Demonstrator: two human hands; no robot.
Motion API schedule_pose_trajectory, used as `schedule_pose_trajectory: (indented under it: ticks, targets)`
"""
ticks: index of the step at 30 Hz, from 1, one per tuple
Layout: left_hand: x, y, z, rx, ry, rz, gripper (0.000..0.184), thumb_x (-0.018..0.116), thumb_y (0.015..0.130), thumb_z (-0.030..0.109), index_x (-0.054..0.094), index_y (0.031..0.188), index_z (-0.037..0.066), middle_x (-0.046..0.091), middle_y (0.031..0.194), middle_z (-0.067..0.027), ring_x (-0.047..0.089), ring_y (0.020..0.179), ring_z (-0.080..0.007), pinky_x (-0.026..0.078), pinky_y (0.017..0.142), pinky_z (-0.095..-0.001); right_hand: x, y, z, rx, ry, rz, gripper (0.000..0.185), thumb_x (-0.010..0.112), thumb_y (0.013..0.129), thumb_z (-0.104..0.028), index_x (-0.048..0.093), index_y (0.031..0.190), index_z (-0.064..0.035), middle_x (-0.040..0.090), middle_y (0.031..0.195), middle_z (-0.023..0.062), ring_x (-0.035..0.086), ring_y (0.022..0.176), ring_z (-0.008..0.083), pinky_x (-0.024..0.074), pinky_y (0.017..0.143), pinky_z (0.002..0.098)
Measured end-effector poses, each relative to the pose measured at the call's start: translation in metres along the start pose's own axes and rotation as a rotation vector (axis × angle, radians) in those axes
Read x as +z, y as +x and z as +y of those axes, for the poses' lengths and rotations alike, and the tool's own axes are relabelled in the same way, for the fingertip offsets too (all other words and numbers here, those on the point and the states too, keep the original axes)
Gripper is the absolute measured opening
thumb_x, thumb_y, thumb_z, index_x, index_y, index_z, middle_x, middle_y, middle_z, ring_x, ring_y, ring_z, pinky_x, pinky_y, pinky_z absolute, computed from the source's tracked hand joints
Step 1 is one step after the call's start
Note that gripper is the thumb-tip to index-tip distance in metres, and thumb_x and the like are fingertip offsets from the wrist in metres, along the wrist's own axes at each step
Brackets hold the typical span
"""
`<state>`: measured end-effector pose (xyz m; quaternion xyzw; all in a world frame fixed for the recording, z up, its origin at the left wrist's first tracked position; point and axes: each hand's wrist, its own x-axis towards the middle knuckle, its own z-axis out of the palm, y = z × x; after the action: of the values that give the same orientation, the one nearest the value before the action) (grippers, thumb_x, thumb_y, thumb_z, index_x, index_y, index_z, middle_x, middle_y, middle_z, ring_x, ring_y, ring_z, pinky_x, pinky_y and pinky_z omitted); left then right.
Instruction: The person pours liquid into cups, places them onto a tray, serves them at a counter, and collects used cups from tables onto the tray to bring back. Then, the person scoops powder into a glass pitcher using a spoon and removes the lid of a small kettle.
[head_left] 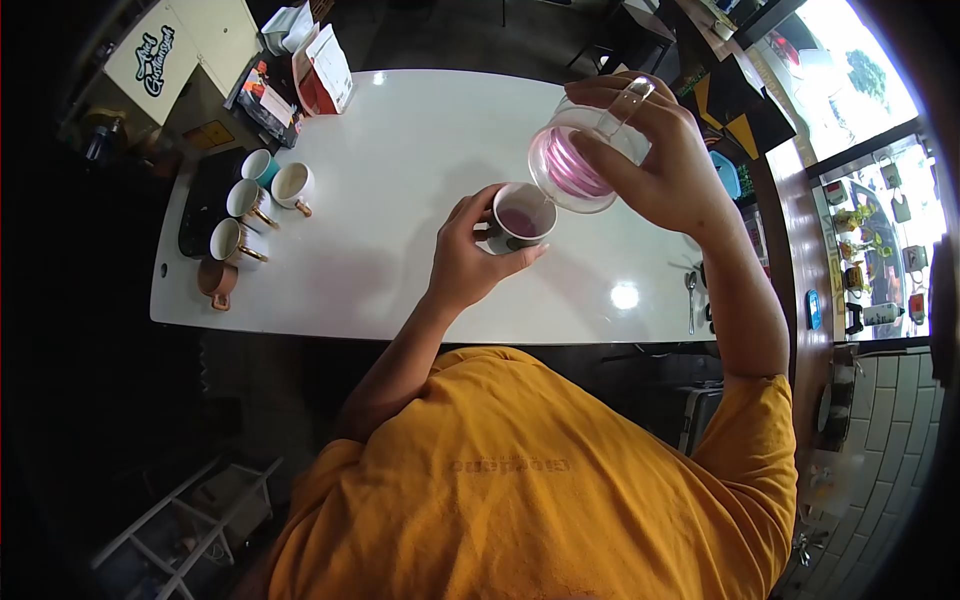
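Observation:
Wrapped around a white cup [533,240] is my left hand [470,250], holding it over the white counter; pinkish-purple liquid shows inside. My right hand [655,150] grips a clear glass pitcher [560,150] by its handle side, above and to the right of the cup. The pitcher is tilted, with pink liquid in it, and its lower rim is close to the cup's mouth. Whether a stream runs between them is hard to tell.
Several mugs [229,239] stand at the left of the counter [400,130]. Behind them are a black box [268,100] and a red and white bag [322,75]. A spoon [691,300] lies at the right, near a wooden ledge [790,220].

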<state>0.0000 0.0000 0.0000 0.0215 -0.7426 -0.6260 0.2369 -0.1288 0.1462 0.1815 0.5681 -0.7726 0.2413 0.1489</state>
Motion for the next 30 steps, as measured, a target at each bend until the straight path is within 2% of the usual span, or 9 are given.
schedule_pose_trajectory:
  ticks: [14,30]
  targets:
    - [-0.015,-0.006,0.0,0.004,0.037,0.064,0.068,0.086,0.071,0.013,0.052,0.129,-0.002,0.062,0.117,-0.0111,0.063,0.105,-0.0171,0.055,0.085,-0.0308,0.01,0.015,-0.004,-0.089,0.028,0.007,0.028,0.066,0.076,-0.02,0.074,0.097,-0.0034,0.07,0.11,0.0183,0.065,0.105,0.0306,0.0428,0.102,0.0421]
    - [-0.016,-0.006,0.001,0.001,0.037,0.089,0.07,0.087,0.071,0.015,0.052,0.129,-0.003,0.06,0.118,-0.0118,0.063,0.106,-0.0185,0.056,0.086,-0.032,0.015,0.021,-0.004,-0.114,0.049,0.005,0.025,0.067,0.075,-0.019,0.074,0.092,-0.0028,0.071,0.103,0.0171,0.065,0.106,0.0294,0.042,0.102,0.0429]
